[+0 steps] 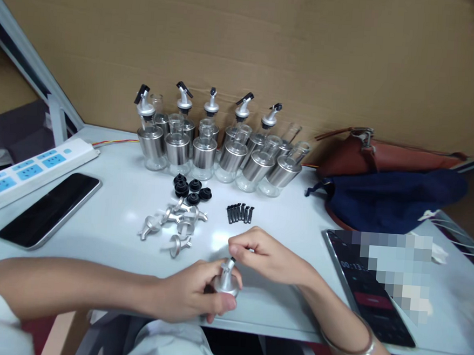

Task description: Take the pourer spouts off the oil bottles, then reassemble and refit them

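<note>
Near the table's front edge, my left hand (190, 296) grips a silver bottle pourer (226, 286) by its round base, spout upward. My right hand (266, 253) pinches a small black flip cap (233, 259) at the spout's tip; the fingers hide most of it. Beyond my hands lie several loose silver pourers (185, 226), a cluster of black rubber stoppers (194, 185) and a row of black flip caps (240, 214). Behind them stand glass bottles with steel sleeves (204, 152), some topped with a finished pourer (242, 108).
A white power strip (34, 171) and a dark phone (50, 210) lie on the left. To the right are a tablet (359, 283) showing a timer, a navy cloth bag (389, 199) and a brown leather bag (401, 154). A cardboard wall (246, 43) closes off the back.
</note>
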Demonstrator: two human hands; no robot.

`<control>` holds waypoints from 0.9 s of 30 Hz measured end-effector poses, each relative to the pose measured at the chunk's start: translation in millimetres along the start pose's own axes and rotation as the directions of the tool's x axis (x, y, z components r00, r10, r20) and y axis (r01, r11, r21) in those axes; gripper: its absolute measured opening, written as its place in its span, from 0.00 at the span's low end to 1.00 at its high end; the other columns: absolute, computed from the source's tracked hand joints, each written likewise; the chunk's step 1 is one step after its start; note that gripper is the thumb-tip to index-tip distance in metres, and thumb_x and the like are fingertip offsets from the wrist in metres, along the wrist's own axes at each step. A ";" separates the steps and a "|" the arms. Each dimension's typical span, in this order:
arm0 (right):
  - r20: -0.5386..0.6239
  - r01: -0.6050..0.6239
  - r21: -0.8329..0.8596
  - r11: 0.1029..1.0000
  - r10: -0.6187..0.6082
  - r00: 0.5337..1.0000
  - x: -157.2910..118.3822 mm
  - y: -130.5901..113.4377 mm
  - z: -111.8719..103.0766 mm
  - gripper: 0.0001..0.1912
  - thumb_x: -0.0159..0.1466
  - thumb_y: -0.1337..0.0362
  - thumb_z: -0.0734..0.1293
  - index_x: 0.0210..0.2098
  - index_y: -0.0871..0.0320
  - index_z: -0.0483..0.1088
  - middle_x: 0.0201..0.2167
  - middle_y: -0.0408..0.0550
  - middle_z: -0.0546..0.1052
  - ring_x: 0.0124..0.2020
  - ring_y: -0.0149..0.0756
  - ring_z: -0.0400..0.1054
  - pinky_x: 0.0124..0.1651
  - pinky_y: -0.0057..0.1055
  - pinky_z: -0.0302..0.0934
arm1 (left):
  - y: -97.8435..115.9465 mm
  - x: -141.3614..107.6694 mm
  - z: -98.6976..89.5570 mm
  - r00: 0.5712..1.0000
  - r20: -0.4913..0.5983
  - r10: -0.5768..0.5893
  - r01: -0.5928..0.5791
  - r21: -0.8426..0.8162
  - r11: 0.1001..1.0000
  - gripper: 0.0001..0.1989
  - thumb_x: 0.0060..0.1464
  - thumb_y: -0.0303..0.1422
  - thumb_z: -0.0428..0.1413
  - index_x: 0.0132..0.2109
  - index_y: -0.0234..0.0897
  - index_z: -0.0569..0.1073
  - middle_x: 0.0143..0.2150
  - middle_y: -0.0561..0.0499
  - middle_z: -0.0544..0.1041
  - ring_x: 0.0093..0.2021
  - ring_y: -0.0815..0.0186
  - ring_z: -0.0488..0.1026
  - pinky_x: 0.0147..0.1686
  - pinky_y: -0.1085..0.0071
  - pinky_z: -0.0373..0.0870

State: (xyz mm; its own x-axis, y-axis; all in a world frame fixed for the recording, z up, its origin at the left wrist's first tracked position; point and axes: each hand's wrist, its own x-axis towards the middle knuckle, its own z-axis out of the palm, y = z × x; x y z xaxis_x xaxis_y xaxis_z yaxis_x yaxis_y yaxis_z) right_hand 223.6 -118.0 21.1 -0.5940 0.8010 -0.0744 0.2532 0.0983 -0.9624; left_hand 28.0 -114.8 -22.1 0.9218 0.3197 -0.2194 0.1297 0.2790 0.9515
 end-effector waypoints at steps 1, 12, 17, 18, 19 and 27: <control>-0.059 -0.012 0.008 1.000 0.012 0.998 -0.5 0.2 -2.1 0.31 0.67 0.42 0.56 0.17 0.57 0.54 0.14 0.36 0.55 0.18 0.25 0.45 0.22 0.25 0.44 | -0.6 -0.3 -0.1 1.000 -0.001 0.003 -0.003 0.005 1.000 0.32 0.49 0.60 0.53 0.45 0.34 0.63 0.24 0.58 0.64 0.22 0.75 0.63 0.23 0.78 0.62; -0.286 -0.211 -0.089 0.974 0.178 0.942 -21.3 9.9 -54.8 0.12 0.58 0.56 0.69 0.33 0.59 0.72 0.30 0.46 0.74 0.31 0.34 0.68 0.38 0.31 0.63 | 7.0 -2.2 1.0 1.000 -0.029 0.010 -0.009 0.046 0.999 0.31 0.52 0.58 0.51 0.45 0.33 0.64 0.25 0.57 0.65 0.22 0.74 0.64 0.24 0.77 0.64; -0.265 -0.301 -0.309 0.902 0.222 0.938 -22.6 20.0 -57.4 0.05 0.56 0.63 0.66 0.29 0.59 0.71 0.29 0.45 0.74 0.30 0.34 0.67 0.37 0.30 0.61 | 3.9 -2.3 0.7 0.999 -0.035 -0.004 0.005 0.011 1.000 0.31 0.52 0.58 0.51 0.46 0.33 0.64 0.26 0.56 0.66 0.23 0.74 0.65 0.24 0.76 0.64; -0.260 -0.321 -0.347 0.881 0.238 0.936 -22.0 22.1 -56.8 0.03 0.55 0.65 0.66 0.28 0.58 0.71 0.27 0.44 0.74 0.29 0.33 0.66 0.35 0.29 0.61 | 3.4 -2.4 0.7 0.999 -0.037 -0.005 0.005 0.001 1.000 0.31 0.52 0.58 0.51 0.46 0.34 0.64 0.26 0.56 0.66 0.23 0.74 0.65 0.24 0.76 0.64; -0.259 -0.342 -0.371 0.863 0.257 0.931 -21.3 24.2 -55.9 0.03 0.55 0.68 0.65 0.27 0.58 0.71 0.25 0.43 0.73 0.28 0.33 0.66 0.34 0.29 0.60 | 3.1 -2.5 0.6 0.999 -0.037 -0.006 0.006 -0.007 1.000 0.31 0.53 0.58 0.51 0.46 0.34 0.64 0.26 0.56 0.66 0.23 0.74 0.65 0.25 0.76 0.64; -0.213 -0.397 -0.333 0.855 0.342 0.915 -16.5 20.4 -45.7 0.09 0.53 0.73 0.65 0.32 0.60 0.75 0.27 0.44 0.78 0.29 0.35 0.70 0.34 0.29 0.63 | 3.5 -1.9 0.3 0.999 -0.030 -0.028 0.028 -0.023 0.999 0.31 0.52 0.59 0.50 0.47 0.34 0.64 0.26 0.57 0.66 0.24 0.73 0.65 0.26 0.75 0.64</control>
State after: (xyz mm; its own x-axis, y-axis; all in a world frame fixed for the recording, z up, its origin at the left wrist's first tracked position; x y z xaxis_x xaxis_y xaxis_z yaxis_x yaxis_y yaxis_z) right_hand 273.5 -102.2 14.6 -0.2943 0.8924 -0.3420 0.7068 -0.0376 -0.7064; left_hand 26.9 -114.7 -18.3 0.9063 0.3387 -0.2526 0.1465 0.3087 0.9398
